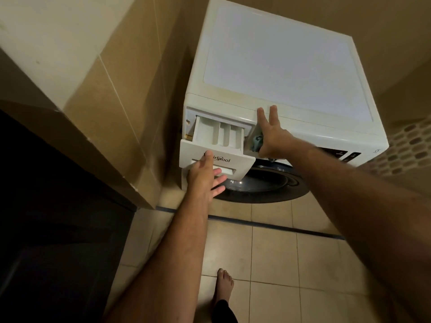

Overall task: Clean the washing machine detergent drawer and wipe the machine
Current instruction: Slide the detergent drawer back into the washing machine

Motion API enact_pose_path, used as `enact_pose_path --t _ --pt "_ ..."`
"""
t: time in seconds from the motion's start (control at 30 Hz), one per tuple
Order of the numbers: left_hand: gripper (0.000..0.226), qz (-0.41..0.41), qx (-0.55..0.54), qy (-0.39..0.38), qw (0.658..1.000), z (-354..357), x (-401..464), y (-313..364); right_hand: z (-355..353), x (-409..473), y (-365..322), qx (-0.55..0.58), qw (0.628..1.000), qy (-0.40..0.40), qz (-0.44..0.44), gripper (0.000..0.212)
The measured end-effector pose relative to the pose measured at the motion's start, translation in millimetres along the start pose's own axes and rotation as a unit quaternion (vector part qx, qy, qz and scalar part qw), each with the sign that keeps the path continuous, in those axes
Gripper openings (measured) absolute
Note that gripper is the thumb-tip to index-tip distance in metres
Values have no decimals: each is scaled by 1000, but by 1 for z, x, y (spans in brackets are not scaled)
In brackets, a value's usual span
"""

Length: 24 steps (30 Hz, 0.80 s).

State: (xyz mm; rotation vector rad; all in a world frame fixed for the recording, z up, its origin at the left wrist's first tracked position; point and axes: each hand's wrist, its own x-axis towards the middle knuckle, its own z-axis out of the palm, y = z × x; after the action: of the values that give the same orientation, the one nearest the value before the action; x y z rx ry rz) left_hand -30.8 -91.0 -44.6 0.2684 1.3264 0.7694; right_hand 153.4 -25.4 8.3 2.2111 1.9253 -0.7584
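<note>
While two hands reach — one drawer [217, 145] (three compartments)

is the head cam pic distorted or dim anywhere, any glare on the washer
Head view: wide-angle bend stretches both forearms and splays the washing machine; its top is bright and washed out; the area at lower left is nearly black; the warm, dim light still shows the detergent drawer clearly.
</note>
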Motion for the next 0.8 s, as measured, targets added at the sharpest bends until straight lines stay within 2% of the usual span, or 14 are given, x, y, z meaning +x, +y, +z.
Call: enact_pose_path --t 0.17,0.43,0.7,0.8 --pt "49 -1 -5 14 1000 5 13 3 2 2 5 -6 1000 0 -20 133" --pt "57 21 -5 17 1000 22 41 17 -11 9 25 10 995 -65 -69 133" --pt "60 14 -45 57 997 52 73 45 -4 11 32 29 994 -44 -95 123" --pt "48 33 -55 60 996 54 75 40 -1 10 32 29 994 -29 -97 119"
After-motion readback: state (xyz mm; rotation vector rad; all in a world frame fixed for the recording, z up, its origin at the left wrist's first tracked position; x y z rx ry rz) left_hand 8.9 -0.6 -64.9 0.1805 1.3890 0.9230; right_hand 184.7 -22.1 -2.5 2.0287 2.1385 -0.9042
